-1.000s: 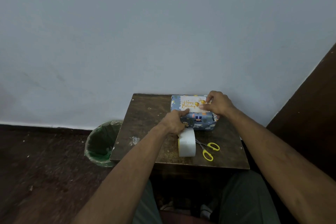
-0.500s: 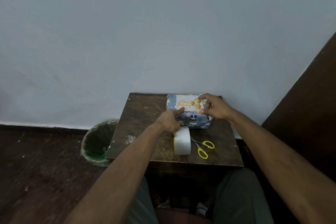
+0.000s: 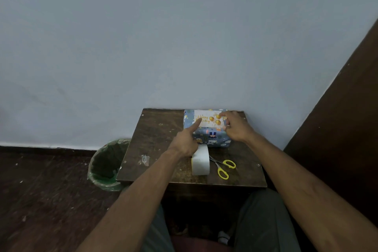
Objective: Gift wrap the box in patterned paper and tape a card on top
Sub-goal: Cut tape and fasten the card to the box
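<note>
A box wrapped in blue patterned paper [image 3: 212, 136] sits at the back of a small dark wooden table [image 3: 155, 139], against the wall. A white "Happy Birthday" card [image 3: 206, 117] with gold balloons lies on its top. My left hand [image 3: 187, 139] has its index finger stretched out and pressing on the card's left part, other fingers curled. My right hand [image 3: 235, 127] rests on the box's right end, fingertips on the card's right edge. A white tape roll [image 3: 200, 163] stands in front of the box, partly hidden by my left wrist.
Yellow-handled scissors [image 3: 224, 166] lie right of the tape roll. A scrap of clear tape [image 3: 144, 159] lies on the table's left part. A green-lined waste bin [image 3: 106, 164] stands on the floor at the left. A dark wooden panel [image 3: 343, 120] rises at the right.
My left index finger has moved from the box's front edge up onto the card. My right hand has shifted slightly and spread its fingers at the card's right edge.
</note>
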